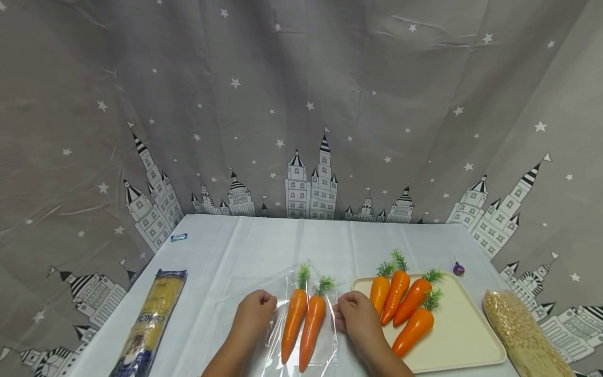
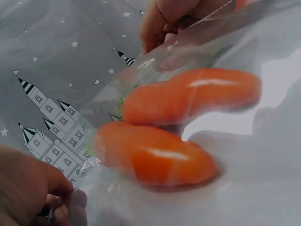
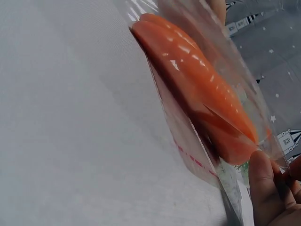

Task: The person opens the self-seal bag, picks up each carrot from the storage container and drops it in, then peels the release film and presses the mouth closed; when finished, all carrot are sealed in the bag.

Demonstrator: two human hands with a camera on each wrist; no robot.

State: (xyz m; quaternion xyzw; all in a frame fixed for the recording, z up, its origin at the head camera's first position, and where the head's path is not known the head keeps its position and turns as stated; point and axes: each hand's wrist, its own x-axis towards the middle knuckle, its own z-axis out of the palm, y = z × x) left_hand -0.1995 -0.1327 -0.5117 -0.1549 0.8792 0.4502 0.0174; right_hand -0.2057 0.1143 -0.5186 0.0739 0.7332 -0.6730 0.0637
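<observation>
a clear plastic bag (image 1: 301, 319) holding two carrots (image 1: 303, 322) lies on the white surface (image 1: 226, 262), pinched at its left edge by the left hand (image 1: 254, 313) and at its right edge by the right hand (image 1: 359, 317); both grips are curled.

Two carrots (image 1: 303, 322) lie side by side inside the plastic bag (image 1: 282, 298) at the table's (image 1: 226, 251) near middle, between the left hand (image 1: 254, 314) and the right hand (image 1: 358, 317). Right of them a tray (image 1: 461, 335) bears four carrots (image 1: 402, 306). A grain packet (image 1: 520, 332) lies right of the tray, a noodle packet (image 1: 151, 322) far left, a small sweet (image 1: 458, 269) behind the tray
</observation>
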